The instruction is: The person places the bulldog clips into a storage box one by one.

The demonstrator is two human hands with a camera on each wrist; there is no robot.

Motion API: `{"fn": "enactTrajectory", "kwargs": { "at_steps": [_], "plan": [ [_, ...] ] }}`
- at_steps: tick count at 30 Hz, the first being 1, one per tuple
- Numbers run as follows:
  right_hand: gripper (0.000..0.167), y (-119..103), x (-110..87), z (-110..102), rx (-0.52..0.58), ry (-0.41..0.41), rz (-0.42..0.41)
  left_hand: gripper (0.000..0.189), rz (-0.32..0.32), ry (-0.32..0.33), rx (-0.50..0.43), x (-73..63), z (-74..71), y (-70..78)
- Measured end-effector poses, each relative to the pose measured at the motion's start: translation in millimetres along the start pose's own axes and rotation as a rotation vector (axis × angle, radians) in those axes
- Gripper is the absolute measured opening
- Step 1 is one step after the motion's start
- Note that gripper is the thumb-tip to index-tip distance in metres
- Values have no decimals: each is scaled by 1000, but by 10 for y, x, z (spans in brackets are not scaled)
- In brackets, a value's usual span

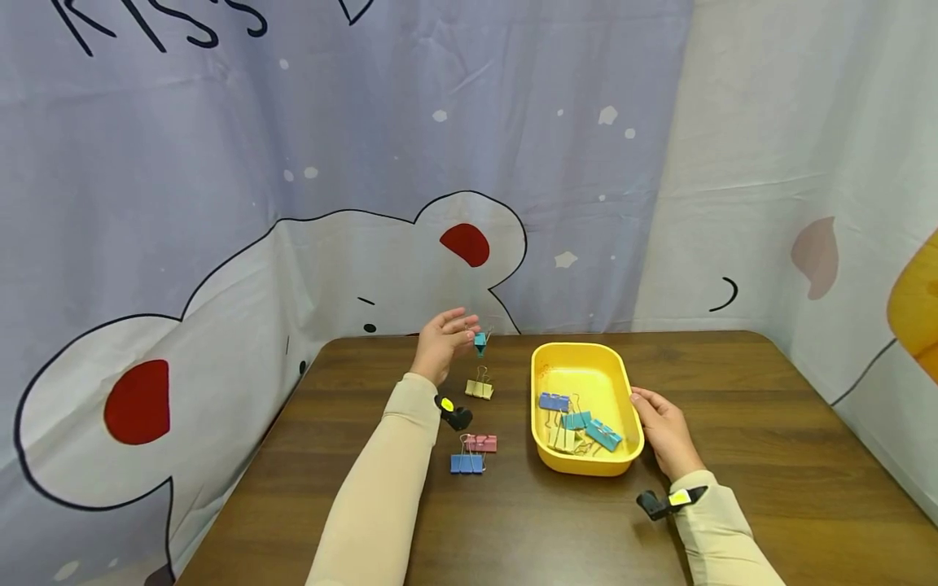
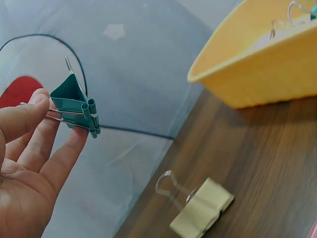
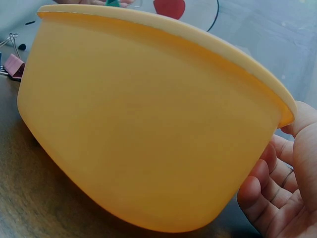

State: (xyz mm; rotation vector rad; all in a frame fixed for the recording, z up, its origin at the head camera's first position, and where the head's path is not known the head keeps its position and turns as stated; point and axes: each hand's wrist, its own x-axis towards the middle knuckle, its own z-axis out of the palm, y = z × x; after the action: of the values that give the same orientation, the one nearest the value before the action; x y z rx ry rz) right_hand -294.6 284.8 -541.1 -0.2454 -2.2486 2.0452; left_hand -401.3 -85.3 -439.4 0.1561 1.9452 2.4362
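Note:
My left hand (image 1: 440,346) pinches a teal binder clip (image 2: 74,104) by its wire handle, between thumb and fingers, above the table's far edge. Below that hand a yellow binder clip (image 1: 479,390) lies on the table. Nearer to me lie a pink binder clip (image 1: 481,443) and a blue binder clip (image 1: 466,464), close together. My right hand (image 1: 665,431) holds the right side of a yellow plastic bin (image 1: 586,470), its thumb at the rim and its fingertips against the outer wall (image 3: 148,124). Inside the bin are several binder clips (image 1: 603,435) in teal, blue and yellow.
The brown wooden table (image 1: 535,537) ends at the back against a printed curtain (image 1: 381,138), which also runs along the right side. Black wrist cameras (image 1: 456,415) are strapped to both sleeves.

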Motion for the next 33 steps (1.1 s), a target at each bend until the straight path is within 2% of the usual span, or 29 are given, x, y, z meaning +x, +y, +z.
{"fn": "enactTrajectory", "kwargs": {
  "at_steps": [8,15,22,28,33],
  "plan": [
    [61,9,-2,3,1,-5,-3,48,-21,-34,-31,-25,276,-54],
    [59,23,33,-6,5,-8,6,50,-12,-75,-42,-61,527,-82],
    [59,12,30,-6,-6,1,-5,44,-3,-103,-53,-103,778,-130],
    [60,-4,9,4,-10,9,-14,47,-18,-128,-82,-126,901,-171],
    [60,8,21,-1,-6,-3,-4,52,-38,-220,-174,-149,923,-126]
  ]
}}
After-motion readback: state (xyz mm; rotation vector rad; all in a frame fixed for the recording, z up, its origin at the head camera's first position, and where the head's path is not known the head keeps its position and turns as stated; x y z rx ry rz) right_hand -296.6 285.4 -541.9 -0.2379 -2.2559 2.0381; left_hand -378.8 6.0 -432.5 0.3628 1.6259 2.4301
